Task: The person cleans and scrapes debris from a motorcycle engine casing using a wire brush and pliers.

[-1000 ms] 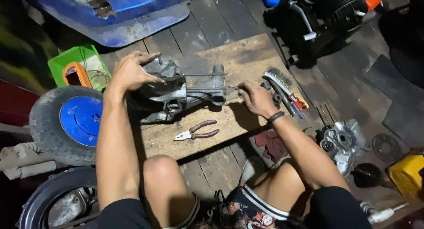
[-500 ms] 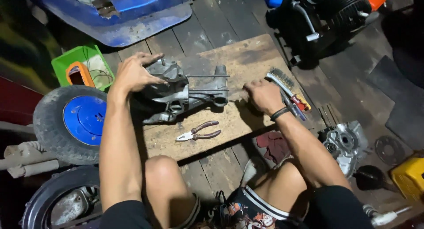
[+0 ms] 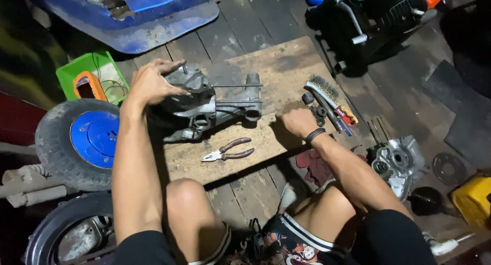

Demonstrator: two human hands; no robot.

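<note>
A grey metal engine casing (image 3: pixel 207 104) lies on a wooden board (image 3: pixel 279 65) on the plank floor. My left hand (image 3: pixel 153 82) rests on top of the casing's left end, fingers spread over it. My right hand (image 3: pixel 296 122) sits on the board just right of the casing, fingers curled down against the wood; whether it holds something small is hidden. Pliers with brown handles (image 3: pixel 228 149) lie on the board's near part, between my arms. A wire brush (image 3: pixel 327 93) and dark small tools lie just beyond my right hand.
A blue-hubbed wheel (image 3: pixel 84 139) lies at left beside a green tray (image 3: pixel 89 81). A blue body panel (image 3: pixel 143 12) is at the back, a black engine (image 3: pixel 378 14) at back right. Another metal casing half (image 3: pixel 396 160), a yellow box (image 3: pixel 473 198) and a second tyre (image 3: pixel 66 232) surround my knees.
My right hand has drawn back from the casing's right end toward me and now rests on the board. My left hand stays on the casing.
</note>
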